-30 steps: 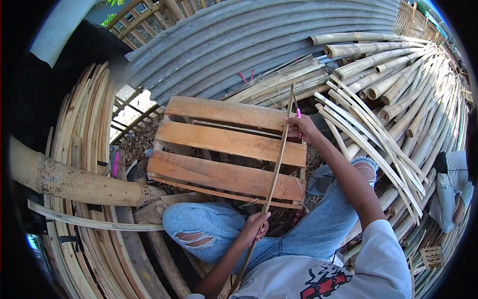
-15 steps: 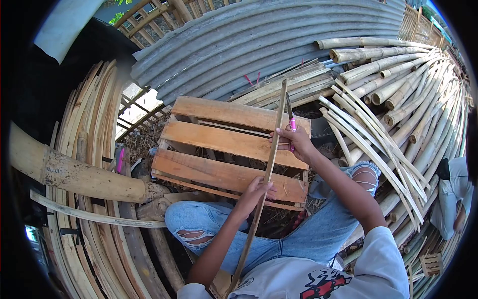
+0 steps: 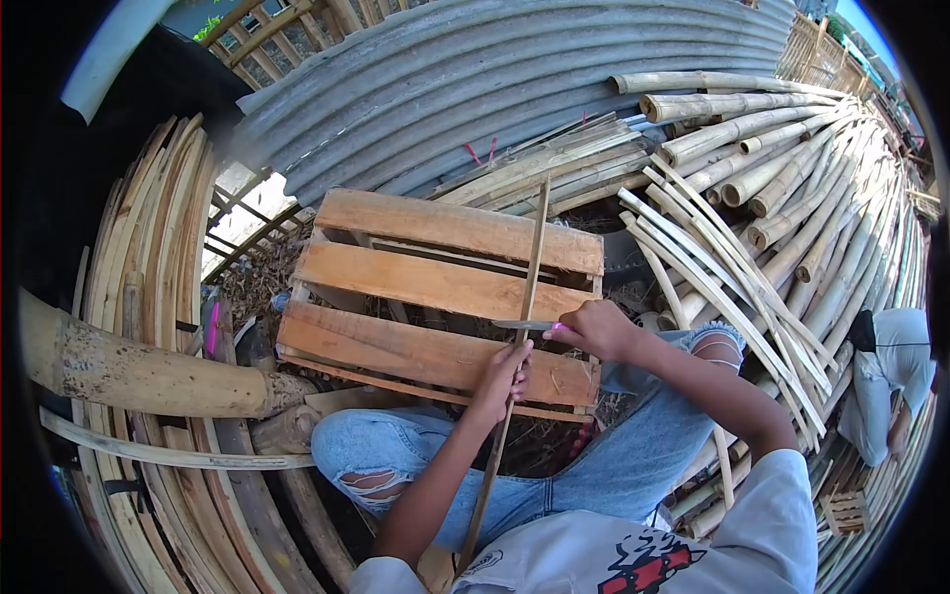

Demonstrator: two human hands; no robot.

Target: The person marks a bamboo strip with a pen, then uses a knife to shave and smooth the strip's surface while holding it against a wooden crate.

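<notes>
My left hand (image 3: 502,384) is closed around a long, thin bamboo strip (image 3: 535,259), which runs from my lap up over a slatted wooden crate (image 3: 435,274). In my right hand (image 3: 591,330) is a knife (image 3: 527,325) with a pink handle, mostly covered by my fingers. Its blade lies crosswise against the strip, just above my left hand. The strip's upper end rises over the crate's far slats, and its lower end reaches down by my shirt.
Long split strips (image 3: 163,247) are stacked at left beside a thick bamboo pole (image 3: 148,366). Bamboo poles (image 3: 782,188) and pale strips (image 3: 727,297) fill the right. Corrugated sheeting (image 3: 515,89) stands behind the crate. Another person (image 3: 881,381) bends at far right.
My right hand has come down from the strip's upper part, and the knife has turned from pointing up to lying across the strip. My left hand still grips the strip.
</notes>
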